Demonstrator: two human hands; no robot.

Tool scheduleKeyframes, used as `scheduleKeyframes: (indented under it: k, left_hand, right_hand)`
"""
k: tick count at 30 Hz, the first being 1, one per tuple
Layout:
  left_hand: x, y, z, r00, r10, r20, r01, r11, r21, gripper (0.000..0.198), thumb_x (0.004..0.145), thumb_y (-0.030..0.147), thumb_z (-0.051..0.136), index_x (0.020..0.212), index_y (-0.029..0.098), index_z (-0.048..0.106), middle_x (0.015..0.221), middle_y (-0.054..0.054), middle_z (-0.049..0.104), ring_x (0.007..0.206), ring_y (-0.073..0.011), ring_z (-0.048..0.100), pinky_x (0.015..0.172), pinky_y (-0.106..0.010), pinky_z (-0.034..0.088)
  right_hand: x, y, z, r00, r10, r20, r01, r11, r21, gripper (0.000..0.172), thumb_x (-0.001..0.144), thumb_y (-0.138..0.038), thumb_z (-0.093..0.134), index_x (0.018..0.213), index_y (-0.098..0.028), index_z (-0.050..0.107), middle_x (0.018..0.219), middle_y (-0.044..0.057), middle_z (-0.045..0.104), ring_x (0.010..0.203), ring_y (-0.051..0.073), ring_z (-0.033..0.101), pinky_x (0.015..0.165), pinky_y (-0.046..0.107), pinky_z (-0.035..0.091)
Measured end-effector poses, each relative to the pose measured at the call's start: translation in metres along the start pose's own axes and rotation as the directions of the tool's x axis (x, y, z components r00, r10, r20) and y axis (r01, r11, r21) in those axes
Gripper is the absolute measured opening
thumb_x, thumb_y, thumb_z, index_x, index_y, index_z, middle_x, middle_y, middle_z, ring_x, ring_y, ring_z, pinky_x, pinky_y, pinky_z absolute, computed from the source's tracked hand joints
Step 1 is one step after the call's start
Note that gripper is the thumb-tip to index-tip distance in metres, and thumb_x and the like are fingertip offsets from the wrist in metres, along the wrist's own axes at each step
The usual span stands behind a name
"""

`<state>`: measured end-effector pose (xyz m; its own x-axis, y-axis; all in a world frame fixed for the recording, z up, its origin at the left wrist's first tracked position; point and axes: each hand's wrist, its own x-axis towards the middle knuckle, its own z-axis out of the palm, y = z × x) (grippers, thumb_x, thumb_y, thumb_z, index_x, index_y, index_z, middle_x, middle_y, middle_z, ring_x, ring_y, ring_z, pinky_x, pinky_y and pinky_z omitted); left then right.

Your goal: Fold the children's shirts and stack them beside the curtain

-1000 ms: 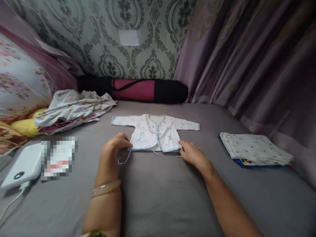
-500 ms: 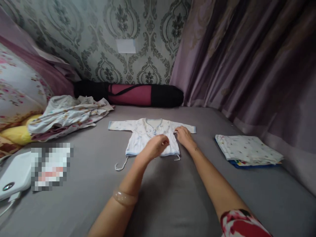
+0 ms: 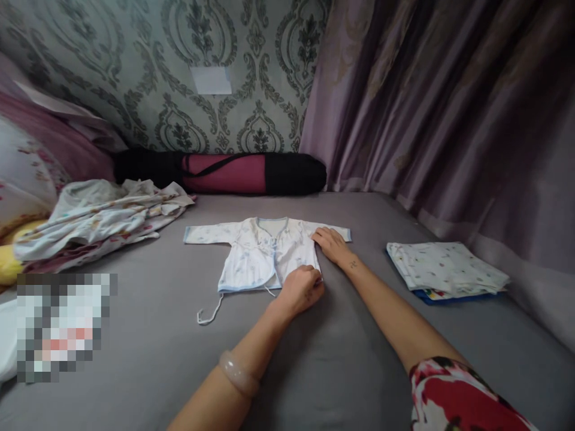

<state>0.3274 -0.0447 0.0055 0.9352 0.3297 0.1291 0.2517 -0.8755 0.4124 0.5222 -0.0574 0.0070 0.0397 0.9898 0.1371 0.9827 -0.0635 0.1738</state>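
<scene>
A small white baby shirt with blue edging lies spread on the grey sheet, both sleeves stretched out sideways. White tie strings hang from its bottom edge. My left hand is closed at the shirt's lower right corner, its fingertips pinching the hem there. Higher up, my right hand rests at the right armpit and sleeve, fingers curled down on the cloth; whether they grip it is hard to make out.
Crumpled clothes lie at the left, near a yellow item. A folded cloth stack sits at the right. Along the wall stretches a black and maroon bag. A blurred-out item is at the lower left.
My left hand has moved down and right from the shirt's middle to its lower right corner. My right hand stays near the right sleeve. The view has shifted slightly right.
</scene>
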Motion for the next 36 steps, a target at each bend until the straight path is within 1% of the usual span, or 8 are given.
scheduleKeyframes:
  k: [8,12,15,18,21,24,27,36]
  left_hand:
    - [-0.002,0.001,-0.018,0.997,0.052,0.057,-0.043,0.988,-0.146,0.024,0.084,0.026,0.051,0.086,0.017,0.073,0.088,-0.009,0.071,0.086,-0.0215,0.064,0.074,-0.027,0.046]
    - [-0.003,-0.008,-0.041,0.995,0.075,0.066,-0.056,0.967,-0.25,0.029,0.077,0.012,0.048,0.09,0.017,0.073,0.088,-0.006,0.074,0.078,-0.0179,0.065,0.07,-0.024,0.046]
    - [-0.007,-0.031,-0.059,0.996,-0.081,-0.031,0.069,0.96,-0.271,0.032,0.078,0.01,0.044,0.091,0.017,0.073,0.091,-0.006,0.074,0.083,-0.0181,0.066,0.076,-0.025,0.047]
    - [-0.017,-0.062,-0.072,0.934,-0.348,-0.084,0.324,0.922,-0.21,0.032,0.08,0.012,0.045,0.093,0.018,0.073,0.096,-0.007,0.073,0.092,-0.02,0.065,0.082,-0.027,0.047]
    - [-0.03,-0.092,-0.079,0.814,-0.561,-0.153,0.544,0.827,-0.142,0.031,0.082,0.013,0.045,0.098,0.018,0.071,0.103,-0.009,0.071,0.099,-0.0218,0.062,0.084,-0.029,0.046]
    - [-0.041,-0.111,-0.08,0.73,-0.645,-0.225,0.645,0.759,-0.082,0.033,0.082,0.01,0.044,0.103,0.017,0.069,0.107,-0.011,0.067,0.101,-0.0225,0.059,0.086,-0.03,0.044]
    - [-0.049,-0.12,-0.078,0.707,-0.666,-0.236,0.677,0.734,-0.044,0.031,0.083,0.011,0.045,0.104,0.016,0.068,0.108,-0.012,0.065,0.102,-0.0235,0.055,0.089,-0.032,0.041]
    - [-0.057,-0.138,-0.071,0.679,-0.711,-0.181,0.707,0.7,-0.1,0.029,0.082,0.023,0.055,0.109,0.022,0.066,0.11,-0.012,0.056,0.108,-0.0263,0.052,0.091,-0.034,0.041]
  right_hand:
    - [0.009,-0.019,-0.004,0.978,0.2,0.058,-0.202,0.979,0.037,0.036,0.094,-0.012,0.034,0.113,-0.017,0.065,0.116,0.012,0.062,0.11,0.024,0.052,0.093,0.034,0.036]
    - [0.011,-0.051,0.0,0.978,0.194,0.073,-0.203,0.968,0.148,0.046,0.097,-0.026,0.032,0.136,-0.007,0.047,0.142,0.016,0.046,0.132,0.026,0.038,0.107,0.037,0.028]
    - [0.005,-0.068,0.009,0.972,0.209,0.106,-0.227,0.953,0.202,0.057,0.099,-0.036,0.026,0.145,-0.004,0.032,0.154,0.016,0.029,0.143,0.026,0.021,0.114,0.041,0.017]
    - [0.0,-0.069,0.011,0.965,0.222,0.142,-0.25,0.941,0.226,0.059,0.099,-0.04,0.024,0.147,-0.006,0.029,0.156,0.015,0.024,0.144,0.026,0.018,0.114,0.045,0.015]
    - [0.007,-0.062,-0.001,0.963,0.2,0.183,-0.24,0.942,0.235,0.052,0.098,-0.039,0.032,0.141,-0.011,0.042,0.151,0.016,0.036,0.138,0.028,0.031,0.111,0.047,0.021]
    - [0.031,-0.062,-0.02,0.971,0.217,0.101,-0.236,0.939,0.252,0.038,0.097,-0.029,0.034,0.119,-0.016,0.062,0.128,0.014,0.06,0.12,0.025,0.051,0.103,0.038,0.031]
    - [0.065,-0.076,-0.034,0.969,0.242,0.041,-0.242,0.917,0.317,0.035,0.096,-0.024,0.035,0.107,-0.019,0.068,0.112,0.01,0.068,0.11,0.022,0.058,0.094,0.03,0.038]
    - [0.127,-0.105,-0.029,0.882,0.31,0.354,-0.433,0.827,0.357,0.025,0.079,-0.023,0.057,0.097,-0.016,0.072,0.097,0.012,0.073,0.096,0.025,0.066,0.075,0.029,0.047]
